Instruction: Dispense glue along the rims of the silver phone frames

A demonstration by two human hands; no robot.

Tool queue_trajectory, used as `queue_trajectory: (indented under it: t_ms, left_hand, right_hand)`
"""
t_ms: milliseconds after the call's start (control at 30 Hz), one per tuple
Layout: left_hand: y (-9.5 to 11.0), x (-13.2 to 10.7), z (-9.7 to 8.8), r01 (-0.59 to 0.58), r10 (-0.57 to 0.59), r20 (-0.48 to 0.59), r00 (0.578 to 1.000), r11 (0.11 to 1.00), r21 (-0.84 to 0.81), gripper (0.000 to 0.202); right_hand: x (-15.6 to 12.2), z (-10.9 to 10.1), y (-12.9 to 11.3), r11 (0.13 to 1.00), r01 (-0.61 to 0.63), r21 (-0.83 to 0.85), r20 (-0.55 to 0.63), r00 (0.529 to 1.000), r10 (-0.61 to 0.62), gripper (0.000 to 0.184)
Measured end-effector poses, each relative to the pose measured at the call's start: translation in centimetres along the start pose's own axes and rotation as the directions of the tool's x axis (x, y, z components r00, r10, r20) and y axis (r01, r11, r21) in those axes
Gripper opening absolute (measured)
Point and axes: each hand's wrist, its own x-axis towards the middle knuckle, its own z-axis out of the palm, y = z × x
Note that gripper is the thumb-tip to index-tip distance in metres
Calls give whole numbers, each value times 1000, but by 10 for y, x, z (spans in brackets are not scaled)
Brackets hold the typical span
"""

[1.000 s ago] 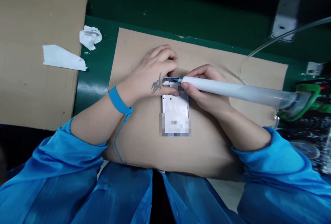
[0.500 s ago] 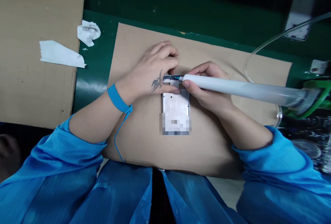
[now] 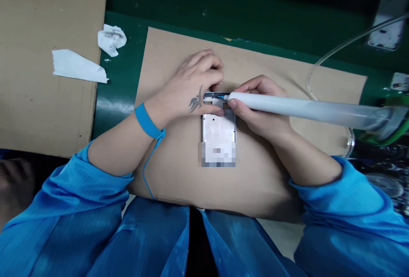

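A silver phone frame point(image 3: 219, 131) lies flat on a sheet of brown cardboard point(image 3: 179, 170). My left hand point(image 3: 188, 89), with a blue wrist strap point(image 3: 145, 120), grips the frame's top left corner with curled fingers. My right hand point(image 3: 260, 113) is closed like a pen grip round a long white dispensing syringe point(image 3: 306, 108). The syringe's blue tip touches the top edge of the frame. A clear hose point(image 3: 338, 51) runs from the syringe's back end towards the far right.
A second cardboard sheet point(image 3: 38, 111) lies at the left with a white paper scrap point(image 3: 76, 67) on it. A crumpled white wipe point(image 3: 111, 39) sits on the green bench point(image 3: 121, 85). Green and dark parts point(image 3: 388, 157) crowd the right edge.
The view has shifted slightly; both hands stay on the frame and syringe. The syringe tip has crept a little to the right along the frame's top edge.
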Motion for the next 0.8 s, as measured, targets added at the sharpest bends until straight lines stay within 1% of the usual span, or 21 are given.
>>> queue_trajectory:
  t_ms: [200, 333, 433, 567, 800]
  left_hand:
    - [3, 0, -1, 17, -18, 24, 1000, 999, 41, 32]
    - [4, -1, -2, 18, -18, 8, 1000, 998, 60, 37]
    - [5, -1, -2, 22, -23, 13, 1000, 998, 66, 38]
    - [5, -1, -2, 26, -28, 35, 999, 998, 61, 34]
    - [3, -1, 0, 15, -17, 26, 1000, 997, 72, 39]
  right_hand:
    - [0, -1, -1, 1000, -1, 3, 9, 1000, 1, 41]
    - [0, -2, -2, 1000, -11, -5, 7, 1000, 11, 39]
    - [-1, -2, -3, 1000, -21, -1, 16, 1000, 21, 39]
    - [-1, -2, -2, 1000, -25, 4, 18, 1000, 24, 42]
    - [-1, -3, -2, 999, -31, -20, 17, 999, 32, 41]
